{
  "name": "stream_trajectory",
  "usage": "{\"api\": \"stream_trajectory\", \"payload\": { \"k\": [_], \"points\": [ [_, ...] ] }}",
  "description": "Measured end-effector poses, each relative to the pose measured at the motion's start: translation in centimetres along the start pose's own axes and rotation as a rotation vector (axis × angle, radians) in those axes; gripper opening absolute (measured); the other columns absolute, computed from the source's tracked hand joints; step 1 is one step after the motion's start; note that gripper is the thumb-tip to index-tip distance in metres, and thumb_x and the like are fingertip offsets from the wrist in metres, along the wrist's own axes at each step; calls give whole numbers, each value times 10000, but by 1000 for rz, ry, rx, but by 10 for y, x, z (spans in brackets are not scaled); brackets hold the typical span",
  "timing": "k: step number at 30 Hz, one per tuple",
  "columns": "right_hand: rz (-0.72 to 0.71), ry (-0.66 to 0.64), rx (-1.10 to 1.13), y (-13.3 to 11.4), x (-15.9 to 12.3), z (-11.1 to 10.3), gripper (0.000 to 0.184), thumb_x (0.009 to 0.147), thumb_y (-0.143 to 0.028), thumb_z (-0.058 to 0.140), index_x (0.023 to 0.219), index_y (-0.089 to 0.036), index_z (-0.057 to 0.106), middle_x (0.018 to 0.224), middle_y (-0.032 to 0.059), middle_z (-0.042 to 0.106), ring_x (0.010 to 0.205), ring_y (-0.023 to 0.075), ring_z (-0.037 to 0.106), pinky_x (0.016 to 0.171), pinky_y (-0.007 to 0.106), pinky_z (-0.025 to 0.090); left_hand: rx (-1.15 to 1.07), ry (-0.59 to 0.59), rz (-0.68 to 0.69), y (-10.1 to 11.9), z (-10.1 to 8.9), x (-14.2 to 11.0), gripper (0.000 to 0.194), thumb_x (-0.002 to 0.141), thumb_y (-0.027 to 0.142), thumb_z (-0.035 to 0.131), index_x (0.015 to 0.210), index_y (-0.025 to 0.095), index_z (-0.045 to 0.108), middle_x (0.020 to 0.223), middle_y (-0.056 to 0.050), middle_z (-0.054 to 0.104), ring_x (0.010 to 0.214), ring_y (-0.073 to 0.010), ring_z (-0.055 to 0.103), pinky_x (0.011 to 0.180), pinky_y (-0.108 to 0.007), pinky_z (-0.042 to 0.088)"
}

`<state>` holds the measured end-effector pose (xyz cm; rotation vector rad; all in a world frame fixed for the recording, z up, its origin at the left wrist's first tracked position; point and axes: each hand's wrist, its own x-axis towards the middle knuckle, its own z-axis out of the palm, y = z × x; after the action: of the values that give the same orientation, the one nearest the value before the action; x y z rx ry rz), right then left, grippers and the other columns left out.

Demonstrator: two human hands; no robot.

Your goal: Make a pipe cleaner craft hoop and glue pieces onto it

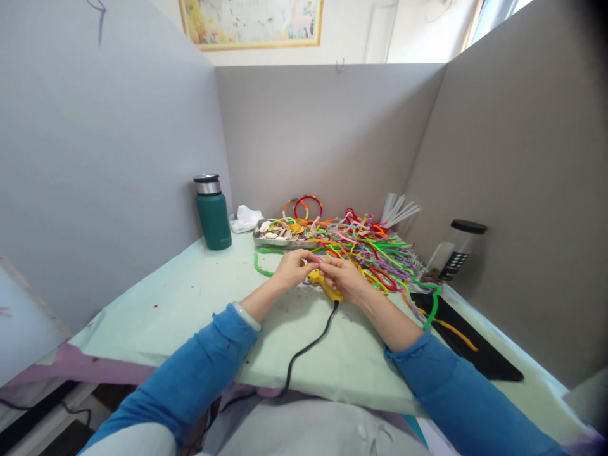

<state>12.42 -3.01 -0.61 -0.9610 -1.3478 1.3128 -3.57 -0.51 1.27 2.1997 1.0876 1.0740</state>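
My left hand [293,268] and my right hand [346,278] meet over the middle of the table, their fingertips pinched close together. Something small and reddish-pink shows between them, too small to name. Just beneath the fingers lies a yellow glue gun [332,292], partly covered by my right hand, its black cord [308,346] running to the table's front edge. Behind my left hand, a green pipe cleaner [260,269] curves on the cloth. A large tangle of coloured pipe cleaners [368,244] spreads behind and to the right of my right hand.
A metal tray [285,243] of shells stands at the back, with wrapped rings [308,199] behind it. A green bottle [213,218] and white tissue [246,218] are at left. White sticks [398,210], a clear bottle [456,250] and a black board [475,342] are at right. Grey partitions surround the table.
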Motion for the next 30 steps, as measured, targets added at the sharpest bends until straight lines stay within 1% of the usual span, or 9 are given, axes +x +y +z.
{"api": "stream_trajectory", "payload": {
  "k": [4, 8, 16, 18, 20, 22, 24, 26, 30],
  "points": [
    [-1, -5, 14, 1, 1, 0, 274, 678, -403, 662, 706, -151, 557, 486, -40, 497, 371, 41, 367, 350, 171, 228, -1, 6, 11, 1, 0, 0, 235, 737, 321, 570, 865, 149, 666, 601, 11, 605, 521, -77, 515, 530, -175, 408],
    [-14, -2, -8, 2, 2, -1, 290, 701, -431, 639, 696, -151, 560, 481, -41, 491, 368, 38, 371, 350, 169, 231, -7, 7, -25, 0, -1, 0, 231, 732, 332, 576, 841, 144, 655, 565, 18, 593, 503, -79, 523, 516, -177, 401],
    [-45, 111, -194, -1, 0, -3, 288, 737, -443, 569, 659, -171, 519, 425, -57, 444, 350, 60, 358, 362, 190, 242, -205, -46, -135, 2, -1, 0, 166, 735, 281, 581, 792, 125, 585, 461, 56, 509, 384, -67, 483, 409, -169, 368],
    [-77, 155, -327, -1, 0, -2, 287, 753, -446, 538, 658, -175, 519, 424, -52, 445, 361, 73, 367, 379, 203, 255, -309, -55, -182, 2, -2, 0, 137, 728, 243, 592, 776, 116, 568, 484, 48, 528, 367, -57, 473, 400, -168, 379],
    [-143, 204, -538, -2, -1, -2, 293, 763, -454, 518, 667, -177, 535, 462, -35, 483, 404, 89, 405, 414, 216, 279, -442, -72, -237, 3, -2, 0, 138, 725, 225, 602, 784, 109, 555, 591, 9, 603, 358, -49, 477, 398, -181, 402],
    [-223, 237, -783, -2, -2, -2, 309, 767, -473, 507, 690, -180, 567, 559, -5, 560, 494, 110, 475, 469, 227, 308, -560, -88, -294, 2, -3, 0, 162, 722, 226, 617, 807, 104, 552, 711, -39, 650, 360, -51, 492, 402, -204, 429],
    [-258, 253, -998, -1, -4, -3, 334, 766, -505, 499, 733, -186, 594, 679, 21, 620, 603, 135, 534, 525, 236, 330, -627, -84, -345, 1, -4, 0, 183, 708, 223, 638, 817, 98, 560, 757, -63, 662, 369, -57, 506, 418, -220, 454],
    [-214, 265, -1174, -1, -5, -4, 377, 744, -552, 505, 781, -189, 600, 750, 39, 641, 674, 161, 565, 560, 245, 339, -664, -70, -384, -1, -5, 0, 194, 691, 211, 657, 820, 93, 573, 772, -73, 669, 384, -57, 516, 440, -221, 471],
    [-15, 257, -1414, -2, -7, -7, 538, 664, -665, 515, 893, -183, 584, 821, 84, 653, 760, 228, 593, 573, 267, 341, -727, -49, -435, -4, -5, 0, 215, 665, 183, 682, 837, 89, 595, 789, -84, 679, 398, -52, 517, 458, -216, 482]
  ]
}}
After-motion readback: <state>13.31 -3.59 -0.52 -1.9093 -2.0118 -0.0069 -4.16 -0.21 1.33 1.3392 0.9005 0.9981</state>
